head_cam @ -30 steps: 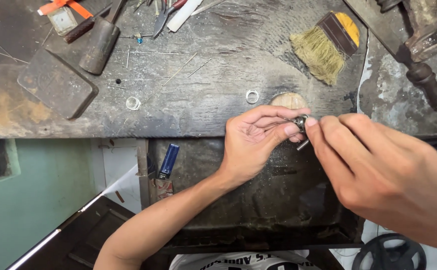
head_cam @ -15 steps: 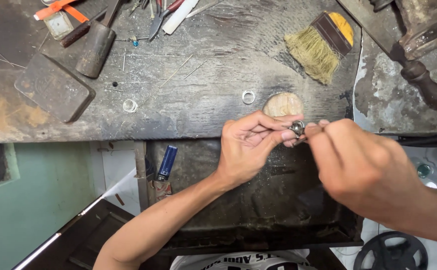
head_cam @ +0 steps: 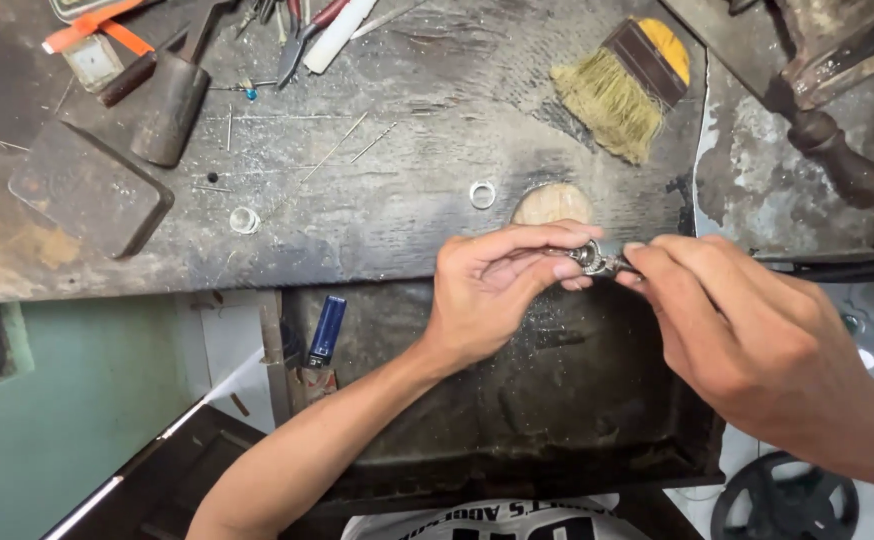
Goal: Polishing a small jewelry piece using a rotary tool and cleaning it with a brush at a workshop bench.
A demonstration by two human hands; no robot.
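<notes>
since the prior frames the right hand (head_cam: 757, 340) has shifted slightly left. both hands pinch the small metal ring piece (head_cam: 593, 261); left hand (head_cam: 497, 295) fingertips closed on it, at 6 o'clock of the wooden peg (head_cam: 551, 205). work continues in-hand.

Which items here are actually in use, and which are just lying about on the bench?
In use: left hand, right hand, small silver ring piece pinched between them.

Lying about: brush, hammer, two loose rings, pliers, dark flat block, blue lighter.
</notes>
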